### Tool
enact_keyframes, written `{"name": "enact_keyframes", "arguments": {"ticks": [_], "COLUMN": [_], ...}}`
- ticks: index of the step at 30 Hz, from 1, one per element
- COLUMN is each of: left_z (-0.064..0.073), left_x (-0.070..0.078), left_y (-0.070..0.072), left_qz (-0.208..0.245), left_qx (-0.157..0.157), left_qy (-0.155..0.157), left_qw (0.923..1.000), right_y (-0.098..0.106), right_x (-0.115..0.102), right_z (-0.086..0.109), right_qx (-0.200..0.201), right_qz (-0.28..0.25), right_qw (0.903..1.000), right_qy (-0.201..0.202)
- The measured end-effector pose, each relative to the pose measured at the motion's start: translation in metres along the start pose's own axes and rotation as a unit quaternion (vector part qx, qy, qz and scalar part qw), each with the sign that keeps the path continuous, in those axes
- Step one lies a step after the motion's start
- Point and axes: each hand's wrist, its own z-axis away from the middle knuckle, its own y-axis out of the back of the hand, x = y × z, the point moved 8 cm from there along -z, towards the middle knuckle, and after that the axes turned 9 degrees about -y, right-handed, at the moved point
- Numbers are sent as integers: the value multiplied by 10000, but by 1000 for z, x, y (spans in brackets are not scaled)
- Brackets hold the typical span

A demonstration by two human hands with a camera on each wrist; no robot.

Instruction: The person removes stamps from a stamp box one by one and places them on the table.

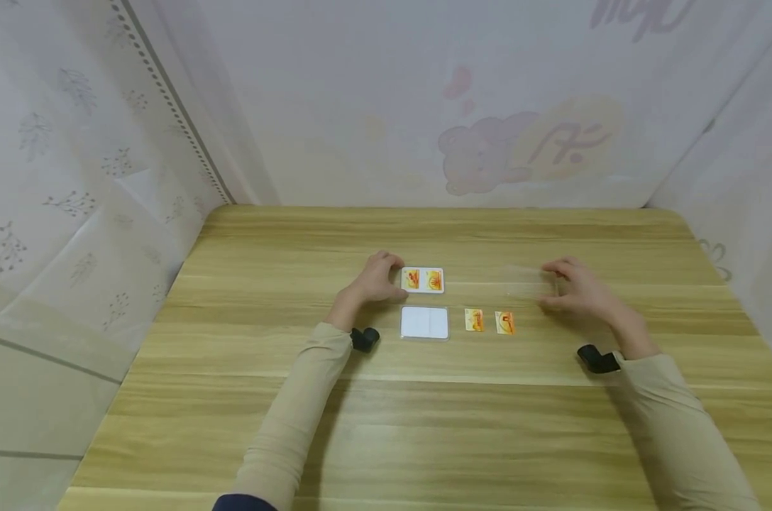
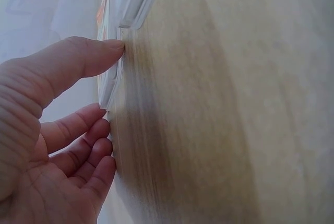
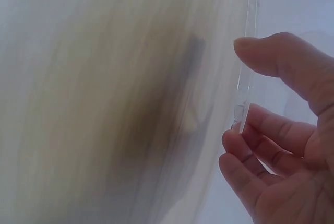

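Observation:
In the head view, my left hand [image 1: 376, 279] grips the left end of a white stamp case [image 1: 422, 289], thumb at the near edge and fingers at the far edge. Two orange-and-yellow stamps [image 1: 433, 280] lie side by side in it. My right hand [image 1: 579, 289] holds a clear plastic cover [image 1: 520, 282] by its right end. In the right wrist view the cover [image 3: 244, 75] shows edge-on between thumb and fingers, above the table and its own shadow. A second white case [image 1: 424, 323], without stamps, lies just in front of the first one.
Two loose orange stamps, one left [image 1: 474, 320] and one right [image 1: 504, 323], lie on the wooden table [image 1: 424, 440] to the right of the second case. Pale printed curtains [image 1: 335, 106] hang behind and beside the table.

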Motion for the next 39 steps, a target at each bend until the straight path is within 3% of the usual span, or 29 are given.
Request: {"name": "enact_keyframes", "arguments": {"ticks": [17,39], "left_z": [-2,0], "left_x": [2,0], "left_y": [1,-1], "left_qz": [-14,9], "left_qx": [15,42], "left_qy": [-10,49], "left_qw": [10000,10000], "right_y": [6,-2], "right_x": [16,29], "right_z": [0,-3], "right_qx": [-146,-585], "right_qz": [287,298], "right_qw": [9992,9978], "right_qy": [235,4]}}
